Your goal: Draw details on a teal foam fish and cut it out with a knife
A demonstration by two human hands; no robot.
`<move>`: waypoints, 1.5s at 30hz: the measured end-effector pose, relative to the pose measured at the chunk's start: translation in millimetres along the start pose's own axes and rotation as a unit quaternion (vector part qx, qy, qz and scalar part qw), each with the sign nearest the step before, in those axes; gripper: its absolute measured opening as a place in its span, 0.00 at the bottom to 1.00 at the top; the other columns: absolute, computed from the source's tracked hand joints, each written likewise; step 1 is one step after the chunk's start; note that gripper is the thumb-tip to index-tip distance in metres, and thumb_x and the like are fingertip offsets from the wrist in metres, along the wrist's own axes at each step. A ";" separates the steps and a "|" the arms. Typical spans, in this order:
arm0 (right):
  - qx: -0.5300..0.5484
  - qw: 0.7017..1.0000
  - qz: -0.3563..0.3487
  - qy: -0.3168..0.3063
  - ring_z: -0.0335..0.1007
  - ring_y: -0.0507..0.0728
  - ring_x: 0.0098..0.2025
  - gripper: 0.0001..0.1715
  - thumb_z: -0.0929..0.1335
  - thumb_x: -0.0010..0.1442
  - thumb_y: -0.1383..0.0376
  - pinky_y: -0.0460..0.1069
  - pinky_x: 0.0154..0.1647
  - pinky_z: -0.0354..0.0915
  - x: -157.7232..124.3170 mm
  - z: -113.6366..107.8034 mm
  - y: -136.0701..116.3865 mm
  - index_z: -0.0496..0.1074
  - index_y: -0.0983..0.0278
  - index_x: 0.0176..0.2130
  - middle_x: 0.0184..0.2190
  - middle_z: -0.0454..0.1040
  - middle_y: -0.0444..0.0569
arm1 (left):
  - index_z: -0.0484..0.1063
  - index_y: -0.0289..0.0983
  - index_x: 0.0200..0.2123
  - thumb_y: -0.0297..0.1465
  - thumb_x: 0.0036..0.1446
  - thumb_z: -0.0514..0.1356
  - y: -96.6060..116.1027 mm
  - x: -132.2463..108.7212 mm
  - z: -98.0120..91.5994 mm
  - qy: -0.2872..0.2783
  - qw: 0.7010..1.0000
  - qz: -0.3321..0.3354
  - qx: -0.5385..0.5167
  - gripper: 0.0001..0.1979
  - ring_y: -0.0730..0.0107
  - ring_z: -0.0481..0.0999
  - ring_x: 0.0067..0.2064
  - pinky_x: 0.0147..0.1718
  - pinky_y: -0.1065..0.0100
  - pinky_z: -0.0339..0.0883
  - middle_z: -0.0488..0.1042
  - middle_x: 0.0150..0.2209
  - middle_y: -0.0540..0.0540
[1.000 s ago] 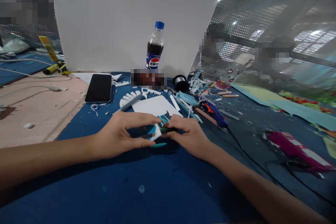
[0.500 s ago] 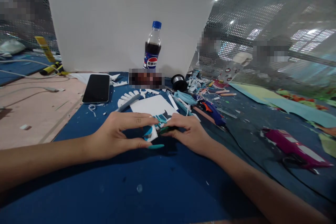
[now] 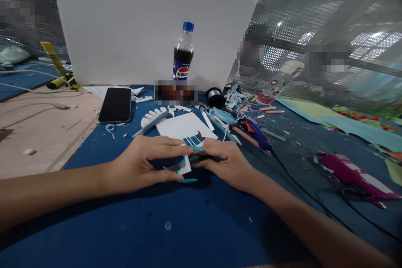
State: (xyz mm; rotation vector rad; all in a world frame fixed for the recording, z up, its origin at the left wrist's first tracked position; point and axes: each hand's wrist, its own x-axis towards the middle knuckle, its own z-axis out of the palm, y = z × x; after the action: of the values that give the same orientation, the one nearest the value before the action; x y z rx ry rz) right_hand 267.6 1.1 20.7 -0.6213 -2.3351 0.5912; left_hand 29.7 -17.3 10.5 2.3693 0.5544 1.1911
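Note:
Above the near middle of the blue table, a small white-and-teal craft piece (image 3: pixel 187 165) is between my two hands. My left hand (image 3: pixel 138 163) pinches it from the left, thumb below and fingers above, with long teal nails. From the right, my right hand (image 3: pixel 230 160) grips it with bent fingers and thumb, and those fingers hide much of the piece. Just beyond the fingertips shows a patterned panel with small teal rectangles (image 3: pixel 192 140); whether it belongs to the held piece I cannot tell. Behind it lies a white sheet (image 3: pixel 176 124).
A phone (image 3: pixel 115 104) lies to the left. A cola bottle (image 3: pixel 183 54) stands before a white board (image 3: pixel 150 16). To the right are a black spool (image 3: pixel 215 97), a blue glue gun (image 3: pixel 256 133), scraps, and a magenta corded tool (image 3: pixel 354 176).
My left index finger has moved right, its tip now beside my right fingers. The white part of the piece has turned slightly, and my right hand has stayed nearly in place.

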 end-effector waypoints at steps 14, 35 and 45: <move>-0.024 0.999 -0.032 0.005 0.68 0.52 0.29 0.10 0.69 0.64 0.63 0.47 0.30 0.63 -0.3 1.8 5.4 0.78 0.66 0.33 0.25 0.77 0.47 | 0.72 0.43 0.57 0.27 0.53 0.70 -3.0 0.1 1.4 -0.016 1.000 0.000 -0.017 0.28 0.61 0.79 0.50 0.52 0.66 0.73 0.80 0.49 0.44; 0.059 0.995 0.071 0.045 0.65 0.50 0.25 0.04 0.72 0.57 0.67 0.45 0.28 0.61 1.7 -7.8 9.4 0.78 0.65 0.30 0.23 0.72 0.43 | 0.74 0.46 0.55 0.27 0.53 0.69 -1.7 -2.5 -0.5 0.021 0.997 -0.073 -0.029 0.25 0.64 0.81 0.47 0.51 0.66 0.74 0.80 0.48 0.49; 0.059 0.983 0.168 0.041 0.53 0.49 0.22 0.18 0.64 0.66 0.56 0.46 0.24 0.52 4.5 -8.7 6.1 0.69 0.65 0.30 0.21 0.60 0.40 | 0.74 0.38 0.53 0.40 0.57 0.66 -4.5 -1.0 0.7 0.070 0.986 -0.107 0.108 0.23 0.63 0.79 0.42 0.40 0.65 0.76 0.79 0.45 0.43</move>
State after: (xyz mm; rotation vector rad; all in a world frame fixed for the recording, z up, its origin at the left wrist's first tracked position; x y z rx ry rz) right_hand 272.1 10.6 25.4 -0.9741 -2.1152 0.8316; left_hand 29.0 -14.3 7.1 2.3370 1.0041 1.2587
